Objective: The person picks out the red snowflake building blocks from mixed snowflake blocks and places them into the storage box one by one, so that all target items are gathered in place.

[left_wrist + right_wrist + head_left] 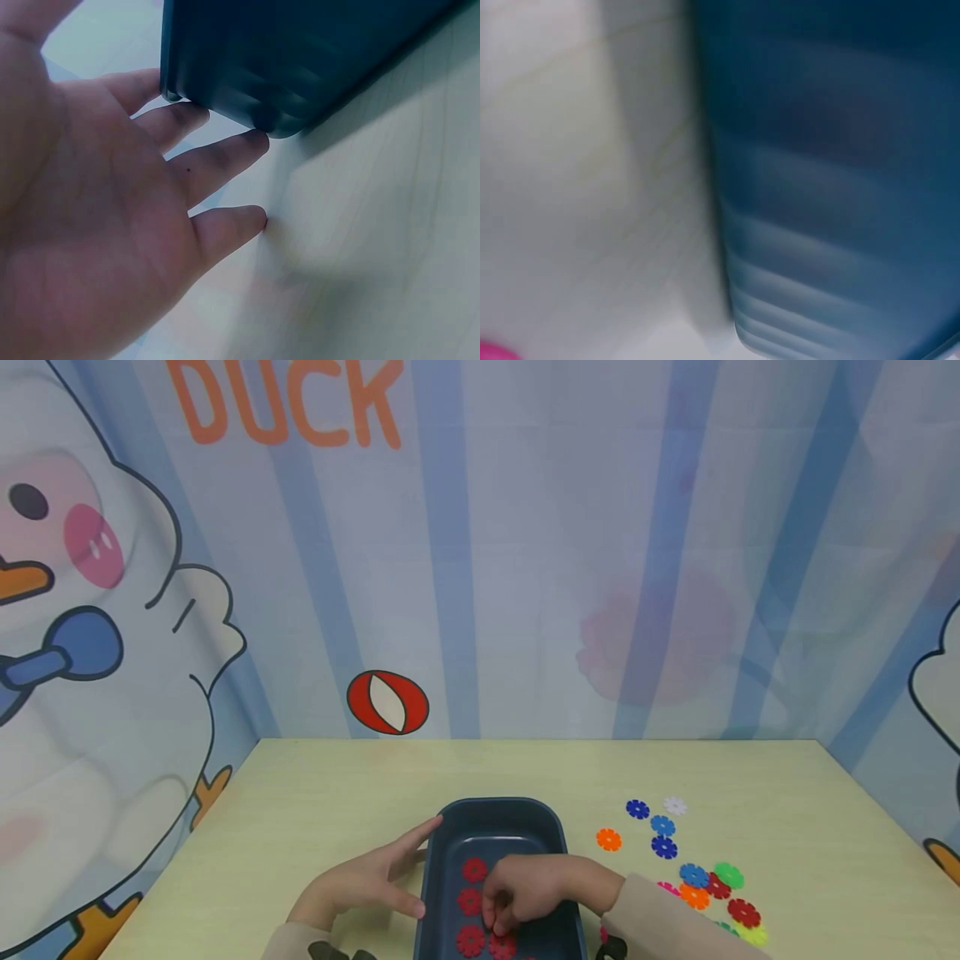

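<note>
A dark blue tray (498, 814) stands on the table, with several red snowflake discs (470, 941) lying flat inside. My right hand (525, 889) reaches in over the tray's right wall. Its fingers are curled down and, with the thumb, pinch a red snowflake disc largely hidden by the fingertips. Beside the left wall is my left hand (375, 881), fingers and thumb spread, with fingertips at the tray's rim. In the left wrist view its palm faces the tray's outer wall (247, 67). Only the tray's blue wall (817, 187) fills the right wrist view's right side.
Loose snowflake discs lie right of the tray: orange (609, 840), dark blue (637, 809), white (675, 806), green (729, 875) and red (744, 912) among them. Some overlap near the right forearm. A printed curtain (525, 568) hangs behind the pale table (337, 777).
</note>
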Demonstrator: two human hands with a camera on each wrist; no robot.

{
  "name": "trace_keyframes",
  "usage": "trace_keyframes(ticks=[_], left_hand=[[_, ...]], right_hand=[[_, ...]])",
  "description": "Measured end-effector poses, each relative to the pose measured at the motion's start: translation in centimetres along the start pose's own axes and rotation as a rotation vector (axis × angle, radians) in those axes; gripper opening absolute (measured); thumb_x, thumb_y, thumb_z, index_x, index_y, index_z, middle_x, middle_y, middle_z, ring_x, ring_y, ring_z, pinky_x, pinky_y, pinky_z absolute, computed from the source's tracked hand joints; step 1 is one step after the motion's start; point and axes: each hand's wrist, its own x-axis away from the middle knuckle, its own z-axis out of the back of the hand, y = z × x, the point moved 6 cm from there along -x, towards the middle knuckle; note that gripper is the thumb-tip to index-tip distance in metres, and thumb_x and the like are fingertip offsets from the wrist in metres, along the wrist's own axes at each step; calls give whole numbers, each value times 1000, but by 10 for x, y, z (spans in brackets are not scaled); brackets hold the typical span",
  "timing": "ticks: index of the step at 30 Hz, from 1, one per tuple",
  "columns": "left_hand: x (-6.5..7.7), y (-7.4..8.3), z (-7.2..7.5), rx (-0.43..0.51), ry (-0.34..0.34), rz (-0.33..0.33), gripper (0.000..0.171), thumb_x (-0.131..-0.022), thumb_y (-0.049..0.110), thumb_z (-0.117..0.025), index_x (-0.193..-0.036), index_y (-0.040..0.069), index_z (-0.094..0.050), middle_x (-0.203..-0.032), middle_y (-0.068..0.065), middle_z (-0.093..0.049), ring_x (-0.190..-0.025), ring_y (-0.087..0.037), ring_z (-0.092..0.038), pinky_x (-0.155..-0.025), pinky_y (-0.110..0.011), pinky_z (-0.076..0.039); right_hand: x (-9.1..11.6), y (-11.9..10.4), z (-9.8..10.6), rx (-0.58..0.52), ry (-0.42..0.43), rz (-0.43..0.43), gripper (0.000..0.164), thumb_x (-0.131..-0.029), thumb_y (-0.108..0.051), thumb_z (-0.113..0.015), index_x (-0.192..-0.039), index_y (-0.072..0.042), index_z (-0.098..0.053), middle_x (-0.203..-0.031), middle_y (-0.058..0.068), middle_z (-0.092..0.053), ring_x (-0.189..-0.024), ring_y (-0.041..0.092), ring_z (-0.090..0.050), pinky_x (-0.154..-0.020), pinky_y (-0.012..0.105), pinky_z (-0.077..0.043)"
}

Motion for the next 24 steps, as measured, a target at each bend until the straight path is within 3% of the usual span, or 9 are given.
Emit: trace_keyframes(ticks=[11,16,24], left_hand=[[-1,-2,0,3,4,1,101,-84,23,-74,-156,18,-4,-162,-12,-4,-145,-43,-11,-114,-61,-12],[-1,-2,0,4,9,3,101,-84,22,-75,-156,18,-5,-162,-12,-5,-145,-44,-11,-114,-61,-12],[-1,-1,0,24,5,6,103,-83,23,-76,-156,17,-4,-162,-13,-3,-145,-45,-10,-114,-58,-13]], right_hand=[[15,-6,21,-26,92,79,7,-88,-12,-70,-92,-6,-69,-73,-15,-58,-64,-4,-50,-62,15,-46],[32,-6,33,-69,161,150,15,-88,-16,-70,-97,-4,-68,-79,-12,-60,-69,-5,-51,-65,17,-48],[69,0,49,-136,269,195,20,-90,-20,-68,-103,-5,-66,-87,-7,-60,-78,-1,-52,-70,22,-52]])
